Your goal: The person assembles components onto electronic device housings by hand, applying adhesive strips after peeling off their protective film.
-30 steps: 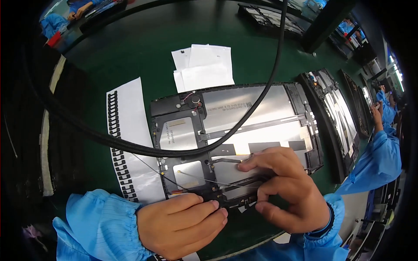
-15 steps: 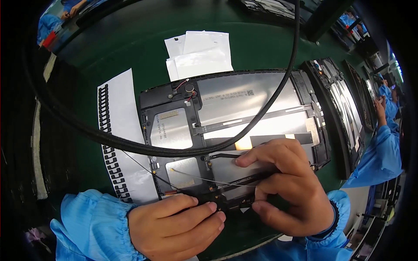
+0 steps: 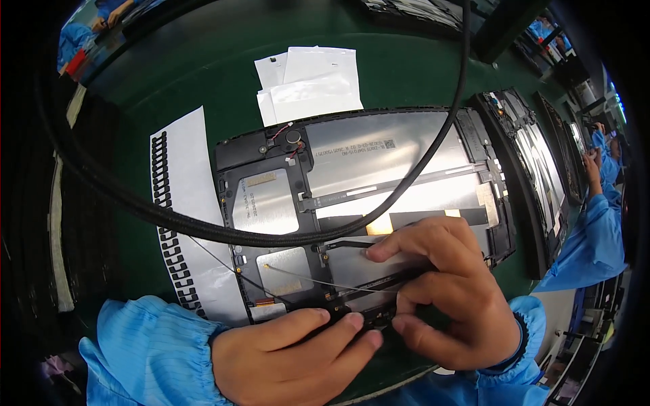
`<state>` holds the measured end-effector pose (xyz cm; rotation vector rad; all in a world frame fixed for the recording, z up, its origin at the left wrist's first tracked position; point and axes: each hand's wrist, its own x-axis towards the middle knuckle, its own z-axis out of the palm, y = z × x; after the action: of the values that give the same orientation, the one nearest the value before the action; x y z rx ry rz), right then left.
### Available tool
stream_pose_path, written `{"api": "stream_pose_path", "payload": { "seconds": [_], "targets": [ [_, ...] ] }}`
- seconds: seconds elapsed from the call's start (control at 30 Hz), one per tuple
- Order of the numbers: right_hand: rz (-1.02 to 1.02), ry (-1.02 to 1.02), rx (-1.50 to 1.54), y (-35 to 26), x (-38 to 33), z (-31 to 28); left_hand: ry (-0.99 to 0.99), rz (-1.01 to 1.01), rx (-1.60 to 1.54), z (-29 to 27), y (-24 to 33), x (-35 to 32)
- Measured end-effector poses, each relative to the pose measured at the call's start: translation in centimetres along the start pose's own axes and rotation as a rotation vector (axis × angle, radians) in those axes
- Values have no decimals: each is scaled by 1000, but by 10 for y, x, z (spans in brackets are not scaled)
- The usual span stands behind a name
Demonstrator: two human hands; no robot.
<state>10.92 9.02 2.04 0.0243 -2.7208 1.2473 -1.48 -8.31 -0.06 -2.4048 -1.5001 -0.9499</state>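
Observation:
An opened tablet back (image 3: 379, 169) with a silver panel and black frame lies on the green mat. My left hand (image 3: 284, 355) rests on its near edge, fingers pressed on a small black part (image 3: 352, 317) there. My right hand (image 3: 447, 298) pinches a thin black strip (image 3: 399, 279) at the same edge, index finger stretched over the silver panel. A thin grey wire (image 3: 305, 276) runs across the lower panel towards my hands.
A thick black braided cable (image 3: 203, 227) hangs across the view in front of the tablet. A white sheet of black stickers (image 3: 186, 203) lies left of it, white papers (image 3: 311, 81) behind. More opened tablets (image 3: 535, 162) line the right side, where another person in blue (image 3: 596, 230) works.
The view has shifted slightly, so the tablet sits a little lower and left. Both hands stay at the near edge; my left fingers have slid a bit rightwards toward the right hand.

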Motion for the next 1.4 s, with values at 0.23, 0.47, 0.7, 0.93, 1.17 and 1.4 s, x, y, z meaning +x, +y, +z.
{"api": "stream_pose_path", "payload": {
  "seconds": [0.23,0.47,0.7,0.93,1.17,1.4],
  "targets": [
    [100,27,-2,-6,-3,-4,-217,191,168,-9,-11,9],
    [-2,126,77,-1,-15,0,-229,153,146,-6,-11,8],
    [-99,140,-174,-3,-16,5,-196,148,157,-7,-12,12],
    [-108,158,-230,-5,-15,14,-163,140,148,-5,-13,7],
    [-150,143,-266,-13,-10,19,-230,-175,96,6,7,-2],
    [-186,365,-513,-24,-31,28,-42,-173,-124,-16,6,-26]
  ]
}}
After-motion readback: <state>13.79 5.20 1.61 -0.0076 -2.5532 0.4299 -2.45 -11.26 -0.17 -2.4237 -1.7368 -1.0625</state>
